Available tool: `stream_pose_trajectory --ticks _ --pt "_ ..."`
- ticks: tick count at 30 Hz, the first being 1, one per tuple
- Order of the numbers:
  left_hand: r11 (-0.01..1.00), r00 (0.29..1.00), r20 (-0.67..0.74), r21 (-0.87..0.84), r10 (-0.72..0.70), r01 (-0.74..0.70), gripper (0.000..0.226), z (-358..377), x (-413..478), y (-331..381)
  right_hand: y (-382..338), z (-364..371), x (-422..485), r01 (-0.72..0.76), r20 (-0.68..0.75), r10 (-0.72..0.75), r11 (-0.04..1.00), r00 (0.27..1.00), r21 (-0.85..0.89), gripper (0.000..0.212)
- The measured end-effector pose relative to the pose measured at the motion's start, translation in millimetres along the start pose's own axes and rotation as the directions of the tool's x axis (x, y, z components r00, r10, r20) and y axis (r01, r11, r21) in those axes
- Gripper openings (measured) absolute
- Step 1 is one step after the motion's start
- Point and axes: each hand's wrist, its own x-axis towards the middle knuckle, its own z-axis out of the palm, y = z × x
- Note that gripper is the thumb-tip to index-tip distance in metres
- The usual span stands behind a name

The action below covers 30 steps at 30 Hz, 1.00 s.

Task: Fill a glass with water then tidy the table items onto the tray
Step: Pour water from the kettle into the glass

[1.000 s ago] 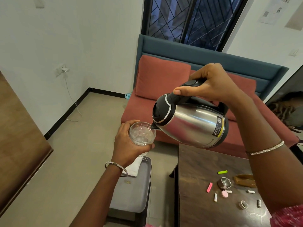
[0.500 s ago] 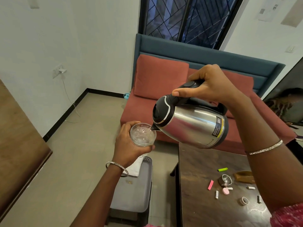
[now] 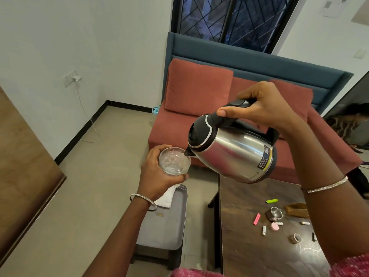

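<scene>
My left hand [image 3: 154,174] grips a clear glass [image 3: 174,161] in mid-air, water inside it. My right hand [image 3: 263,105] holds the black handle of a steel kettle [image 3: 233,149], tilted so that its spout sits over the glass rim. Below the glass a grey tray [image 3: 163,226] rests on a dark stool, with a white cloth [image 3: 165,198] on its far end. On the dark wooden table [image 3: 245,246] lie small items: a green marker [image 3: 272,201], a pink marker [image 3: 256,218], a metal strainer [image 3: 274,213], a brown pouch [image 3: 296,209], a pink disc [image 3: 274,226], a tape roll [image 3: 297,238] and small white tubes.
A red sofa [image 3: 199,92] with a blue back stands behind the table under a barred window. A cable [image 3: 87,120] hangs from a wall socket to the floor. A wooden panel [image 3: 22,166] stands at the left. Another person [image 3: 351,126] sits at the far right.
The kettle and glass stay together in nearly the same pose; the view has shifted slightly, and the pouring goes on.
</scene>
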Motion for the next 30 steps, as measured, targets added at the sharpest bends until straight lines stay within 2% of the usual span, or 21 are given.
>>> stream_pose_trajectory --ticks 2,5,9,13,16,19,25,30 --pt "1.0 1.0 -0.005 0.0 -0.011 0.011 0.085 -2.8 -2.6 -3.9 6.9 9.5 -5.6 -0.051 -0.022 0.052 0.997 0.998 0.064 0.048" --pt "0.998 0.998 -0.017 -0.002 -0.056 0.056 0.084 -8.4 -8.6 -12.3 21.2 29.6 -15.3 -0.173 -0.025 0.181 0.963 0.983 0.206 0.065" --pt "0.993 0.993 -0.028 0.038 -0.113 0.114 0.085 -20.4 -20.6 -27.4 44.1 69.5 -32.8 -0.3 -0.02 0.335 0.867 0.942 0.398 0.06" --pt "0.978 0.979 -0.062 0.076 -0.192 0.196 0.084 -36.6 -35.1 -52.2 65.7 123.2 -51.0 -0.397 -0.016 0.464 0.774 0.886 0.493 0.079" --pt "0.963 0.968 -0.072 0.107 -0.241 0.248 0.086 -51.2 -47.8 -68.9 75.3 170.4 -67.9 -0.478 0.006 0.555 0.709 0.832 0.518 0.078" --pt "0.946 0.954 -0.091 0.133 -0.285 0.296 0.087 -65.6 -60.7 -85.8 80.8 223.4 -81.9 -0.582 0.021 0.674 0.622 0.739 0.523 0.072" --pt "0.916 0.931 -0.085 0.168 -0.355 0.364 0.089 -86.7 -74.6 -117.0 84.2 326.0 -106.5 -0.763 0.022 0.875 0.408 0.483 0.502 0.062" --pt "0.901 0.916 -0.058 0.166 -0.397 0.401 0.091 -92.8 -73.5 -144.3 91.3 396.3 -114.7 -0.81 -0.009 0.934 0.314 0.357 0.495 0.069"
